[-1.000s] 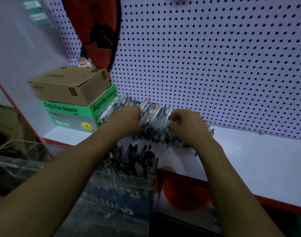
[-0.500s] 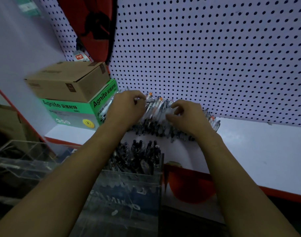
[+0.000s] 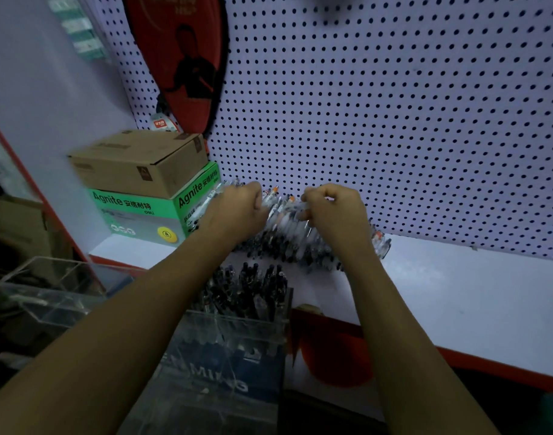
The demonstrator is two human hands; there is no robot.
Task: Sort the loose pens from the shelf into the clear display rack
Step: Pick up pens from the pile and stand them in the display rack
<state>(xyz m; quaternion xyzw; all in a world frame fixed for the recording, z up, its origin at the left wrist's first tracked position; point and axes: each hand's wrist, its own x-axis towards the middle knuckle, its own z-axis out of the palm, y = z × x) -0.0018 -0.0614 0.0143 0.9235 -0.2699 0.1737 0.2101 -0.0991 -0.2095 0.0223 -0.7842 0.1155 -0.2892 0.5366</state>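
A long heap of loose pens [image 3: 287,233] with clear barrels and dark or orange tips lies on the white shelf [image 3: 457,296] against the pegboard. My left hand [image 3: 237,211] is closed on the left part of the heap. My right hand [image 3: 334,215] is closed on pens at the heap's right part, a few of them raised between the two hands. The clear display rack [image 3: 237,334] stands in front of the shelf, below my forearms, with several dark pens upright in its back compartment.
A brown carton [image 3: 137,164] sits on a green Agnite box [image 3: 143,215] at the shelf's left end. A red racket cover [image 3: 181,64] hangs on the pegboard [image 3: 394,120]. An empty clear tray [image 3: 45,293] stands at the left. The shelf edge is red.
Both hands have lifted slightly and curled tighter onto the pens; a bunch of pens between them is now raised off the heap.
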